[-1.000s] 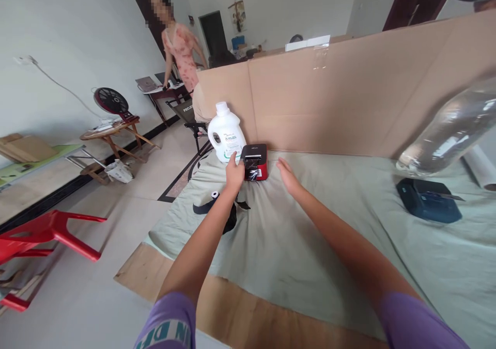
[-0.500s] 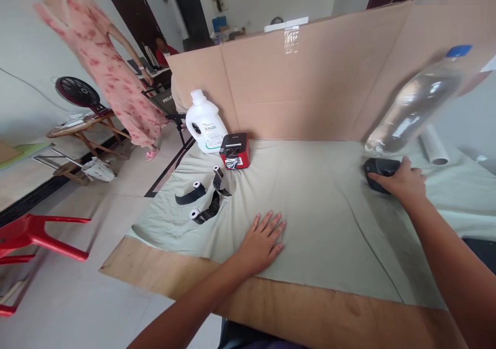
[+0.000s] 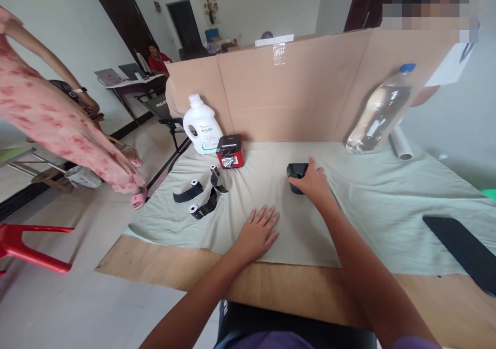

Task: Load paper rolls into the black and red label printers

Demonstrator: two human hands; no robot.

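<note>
Right hand [image 3: 313,182]: we gripped what looked like a small black printer [image 3: 296,172].
Left hand [image 3: 258,231]: flat, fingers spread on cloth [image 3: 364,204].
Risk: dragging could bunch the cloth.

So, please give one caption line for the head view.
Right hand grips a small black device on the green cloth; left hand rests flat nearby.

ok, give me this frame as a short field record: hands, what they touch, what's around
left hand: flat on the pale green cloth, palm down, holding nothing
right hand: fingers over the small black box-shaped device
far left: red and black label printer, white plastic jug, three black tape rolls
far right: clear plastic bottle with a blue cap
backdrop: brown cardboard wall
</note>
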